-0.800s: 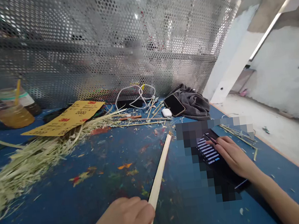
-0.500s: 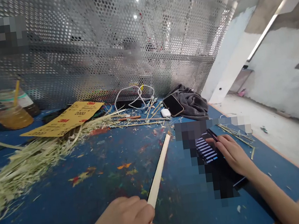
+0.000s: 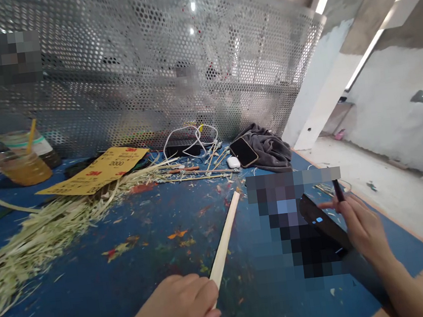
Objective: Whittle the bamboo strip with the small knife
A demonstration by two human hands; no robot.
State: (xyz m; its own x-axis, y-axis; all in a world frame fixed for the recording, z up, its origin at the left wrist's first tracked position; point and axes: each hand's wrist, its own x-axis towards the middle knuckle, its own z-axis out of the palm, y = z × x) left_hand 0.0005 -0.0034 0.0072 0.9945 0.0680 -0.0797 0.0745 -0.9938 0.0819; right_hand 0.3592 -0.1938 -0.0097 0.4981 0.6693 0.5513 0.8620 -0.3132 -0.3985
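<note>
My left hand, at the bottom centre, is closed round the near end of a pale flat wooden strip. The strip slants away over the blue tabletop. On the right, my right hand holds a dark pen-like tool upright between its fingers. Beside that hand is a dark screen with small blue icons, its left part hidden by pixelation. One finger reaches towards the screen's upper edge; whether it touches cannot be told.
Pale plant fibres and yellow sandpaper lie left. Behind them stands a cup of yellowish liquid. A phone, white case, grey cloth and white cable lie before a perforated metal panel.
My right hand has moved right, off the screen's face, and the tool now stands more upright. The striped display has given way to a dark one with icons. My left hand keeps the strip.
</note>
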